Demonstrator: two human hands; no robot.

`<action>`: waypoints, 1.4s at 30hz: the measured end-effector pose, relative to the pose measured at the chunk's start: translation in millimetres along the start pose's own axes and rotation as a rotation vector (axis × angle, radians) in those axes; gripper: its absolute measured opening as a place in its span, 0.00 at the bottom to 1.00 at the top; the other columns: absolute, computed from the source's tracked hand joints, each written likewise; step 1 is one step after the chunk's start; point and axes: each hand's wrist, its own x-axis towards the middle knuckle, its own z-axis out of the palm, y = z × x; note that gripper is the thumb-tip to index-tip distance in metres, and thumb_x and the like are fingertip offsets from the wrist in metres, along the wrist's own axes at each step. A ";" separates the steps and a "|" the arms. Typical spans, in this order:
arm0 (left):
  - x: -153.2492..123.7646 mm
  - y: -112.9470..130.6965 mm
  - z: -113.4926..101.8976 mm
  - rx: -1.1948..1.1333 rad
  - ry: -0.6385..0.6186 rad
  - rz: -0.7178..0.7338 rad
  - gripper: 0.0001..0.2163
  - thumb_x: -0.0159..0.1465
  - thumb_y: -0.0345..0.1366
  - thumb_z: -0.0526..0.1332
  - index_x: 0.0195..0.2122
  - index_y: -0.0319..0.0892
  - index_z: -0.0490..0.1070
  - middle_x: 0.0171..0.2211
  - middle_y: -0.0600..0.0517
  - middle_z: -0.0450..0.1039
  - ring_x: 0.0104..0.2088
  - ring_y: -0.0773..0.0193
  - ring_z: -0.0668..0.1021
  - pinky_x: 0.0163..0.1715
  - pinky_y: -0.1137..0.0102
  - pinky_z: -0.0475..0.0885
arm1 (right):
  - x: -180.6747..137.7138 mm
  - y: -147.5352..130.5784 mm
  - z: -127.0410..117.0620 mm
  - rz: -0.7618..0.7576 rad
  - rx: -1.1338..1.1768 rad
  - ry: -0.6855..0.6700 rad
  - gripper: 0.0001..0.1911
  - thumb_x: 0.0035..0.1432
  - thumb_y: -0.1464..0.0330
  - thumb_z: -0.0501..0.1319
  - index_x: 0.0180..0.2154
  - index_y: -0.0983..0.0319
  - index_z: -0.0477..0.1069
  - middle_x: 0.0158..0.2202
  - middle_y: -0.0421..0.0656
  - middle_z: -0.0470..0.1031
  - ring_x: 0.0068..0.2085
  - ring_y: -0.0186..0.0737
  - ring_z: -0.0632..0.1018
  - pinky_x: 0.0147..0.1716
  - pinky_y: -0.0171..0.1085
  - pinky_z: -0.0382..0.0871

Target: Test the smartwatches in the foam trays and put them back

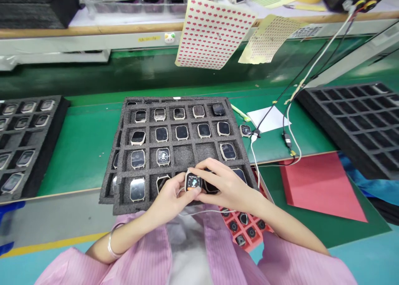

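Between my two hands is a smartwatch (193, 180) without a strap, its screen lit with a dial and an orange spot. My left hand (170, 197) grips its left side, with a thin white cable (204, 212) running by the fingers. From the other side my right hand (226, 184) pinches the same watch, fingers at the top edge and thumb near the lower corner. Both hands are over the front row of a black foam tray (145, 141) of similar watches. Another watch with a lit screen (163, 156) lies in that tray. My right hand partly hides a watch beneath it.
Foam trays stand at the left (29, 148) and right (352, 123). A watch (245, 130), white paper (269, 119) and cables (289, 114) are right of the main tray. Below are a red tray (249, 233) of small round parts and a red board (321, 187). Sticker sheets (215, 31) hang from the shelf.
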 end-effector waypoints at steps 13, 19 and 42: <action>-6.2 0.7 -0.8 0.065 -0.063 -0.013 0.15 0.66 0.45 0.57 0.48 0.40 0.66 0.29 0.55 0.63 0.29 0.68 0.67 0.29 0.74 0.64 | 2.7 19.1 -30.1 -0.041 0.112 0.121 0.22 0.56 0.68 0.64 0.52 0.62 0.68 0.42 0.49 0.71 0.42 0.45 0.74 0.41 0.45 0.71; -8.3 3.5 5.0 -0.071 -0.042 -0.128 0.15 0.67 0.48 0.55 0.47 0.41 0.64 0.24 0.59 0.56 0.21 0.75 0.58 0.20 0.77 0.53 | 3.8 60.0 -42.5 0.087 -0.178 -0.063 0.19 0.58 0.65 0.65 0.50 0.67 0.70 0.43 0.52 0.70 0.44 0.51 0.71 0.45 0.52 0.70; 8.5 3.1 13.8 -0.128 -0.129 -0.097 0.14 0.65 0.43 0.59 0.43 0.37 0.67 0.37 0.45 0.74 0.25 0.69 0.73 0.21 0.75 0.70 | -20.3 61.5 -84.5 0.179 -0.296 -0.219 0.15 0.63 0.68 0.60 0.51 0.65 0.69 0.50 0.53 0.71 0.50 0.52 0.72 0.50 0.51 0.67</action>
